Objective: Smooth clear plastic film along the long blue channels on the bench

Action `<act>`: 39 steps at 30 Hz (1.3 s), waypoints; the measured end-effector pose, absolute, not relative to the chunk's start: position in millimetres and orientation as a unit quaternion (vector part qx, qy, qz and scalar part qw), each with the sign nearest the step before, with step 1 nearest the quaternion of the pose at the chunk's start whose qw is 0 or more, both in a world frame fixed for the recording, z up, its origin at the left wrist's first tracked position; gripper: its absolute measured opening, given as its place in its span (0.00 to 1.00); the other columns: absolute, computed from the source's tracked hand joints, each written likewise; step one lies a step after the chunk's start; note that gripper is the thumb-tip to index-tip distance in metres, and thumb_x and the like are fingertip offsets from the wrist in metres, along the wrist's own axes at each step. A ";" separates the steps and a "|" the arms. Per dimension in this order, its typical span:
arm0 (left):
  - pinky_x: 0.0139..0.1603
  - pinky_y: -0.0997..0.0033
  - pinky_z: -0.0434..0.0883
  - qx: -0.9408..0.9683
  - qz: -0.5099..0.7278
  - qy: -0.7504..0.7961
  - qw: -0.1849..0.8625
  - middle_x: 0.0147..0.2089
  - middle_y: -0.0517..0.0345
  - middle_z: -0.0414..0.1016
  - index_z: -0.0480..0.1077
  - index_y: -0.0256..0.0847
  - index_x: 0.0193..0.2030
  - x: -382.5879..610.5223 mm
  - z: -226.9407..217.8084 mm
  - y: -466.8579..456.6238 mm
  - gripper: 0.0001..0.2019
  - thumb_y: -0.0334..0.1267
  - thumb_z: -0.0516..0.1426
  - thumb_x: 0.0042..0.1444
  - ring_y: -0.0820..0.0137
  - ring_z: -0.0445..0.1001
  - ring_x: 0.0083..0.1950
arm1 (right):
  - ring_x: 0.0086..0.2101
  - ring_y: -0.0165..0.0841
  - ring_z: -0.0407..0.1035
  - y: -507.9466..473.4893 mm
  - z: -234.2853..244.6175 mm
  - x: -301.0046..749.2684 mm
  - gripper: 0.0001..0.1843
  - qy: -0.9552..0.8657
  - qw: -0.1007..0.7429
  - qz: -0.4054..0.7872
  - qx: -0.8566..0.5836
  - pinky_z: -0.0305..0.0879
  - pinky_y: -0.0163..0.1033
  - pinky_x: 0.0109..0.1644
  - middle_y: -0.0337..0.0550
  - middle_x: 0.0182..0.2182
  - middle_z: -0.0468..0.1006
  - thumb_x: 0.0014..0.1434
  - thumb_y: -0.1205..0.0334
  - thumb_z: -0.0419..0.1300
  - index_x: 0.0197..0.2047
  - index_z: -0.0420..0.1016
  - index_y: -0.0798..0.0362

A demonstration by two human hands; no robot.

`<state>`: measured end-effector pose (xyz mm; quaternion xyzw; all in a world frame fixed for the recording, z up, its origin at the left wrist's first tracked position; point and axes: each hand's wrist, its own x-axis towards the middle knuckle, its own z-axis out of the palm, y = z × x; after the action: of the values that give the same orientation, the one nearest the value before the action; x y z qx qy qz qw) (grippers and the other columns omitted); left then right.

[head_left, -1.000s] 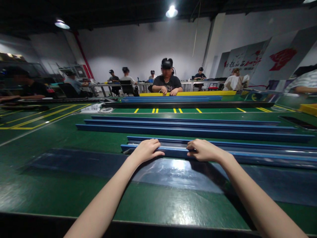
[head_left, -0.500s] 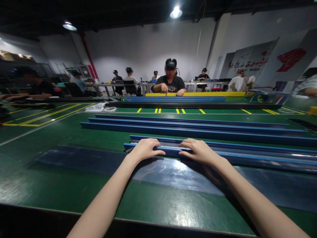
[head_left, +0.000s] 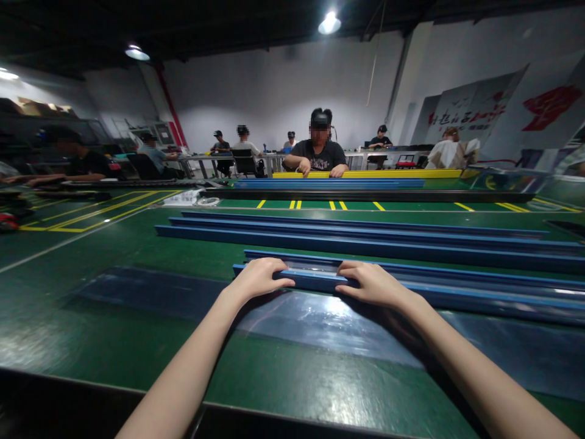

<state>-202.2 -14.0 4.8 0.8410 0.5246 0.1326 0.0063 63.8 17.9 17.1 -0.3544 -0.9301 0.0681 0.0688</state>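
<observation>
A long blue channel-shaped profile [head_left: 315,281] lies across the table in front of me, its left end just past my left hand. My left hand [head_left: 259,275] grips its near wall, fingers hooked over the top edge and thumb on the outer face. A short way to the right, my right hand [head_left: 372,283] pinches the same wall in the same manner. Some fingertips are hidden inside the channel. Under and in front of the profile, a flat clear plastic sheet [head_left: 315,329] lies on the green table mat [head_left: 347,390].
More blue profiles [head_left: 320,239] lie parallel behind mine. Farther back are a black bar [head_left: 365,196], a yellow profile [head_left: 388,174] and a white packet [head_left: 180,198]. A co-worker [head_left: 320,146] sits opposite, hands at the yellow profile. Other people sit around the room.
The gap between my hands has widened along the profile's near wall, the left hand having moved left. The whole view has shifted slightly.
</observation>
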 end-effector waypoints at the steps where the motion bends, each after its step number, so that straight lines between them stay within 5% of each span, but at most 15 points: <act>1: 0.42 0.74 0.64 0.839 0.133 0.527 0.004 0.40 0.57 0.74 0.71 0.43 0.40 -204.1 4.0 -14.8 0.18 0.52 0.51 0.52 0.67 0.70 0.42 | 0.37 0.34 0.67 17.8 17.1 63.6 0.16 -0.930 0.067 0.065 -0.355 0.58 0.34 0.39 0.45 0.39 0.72 0.55 0.52 0.49 0.37 0.73 0.52; 39: 0.33 0.75 0.61 0.808 0.071 0.579 -0.079 0.35 0.56 0.73 0.69 0.40 0.31 -208.4 9.3 -21.2 0.20 0.55 0.47 0.54 0.67 0.71 0.38 | 0.36 0.35 0.68 13.0 9.0 62.8 0.20 -0.929 0.035 -0.071 -0.363 0.56 0.35 0.34 0.47 0.36 0.72 0.58 0.50 0.42 0.39 0.69 0.54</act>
<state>-208.4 -21.2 9.3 0.8082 0.5793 0.0706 -0.0788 62.8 13.0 9.0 -0.3625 -0.9286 -0.0714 0.0346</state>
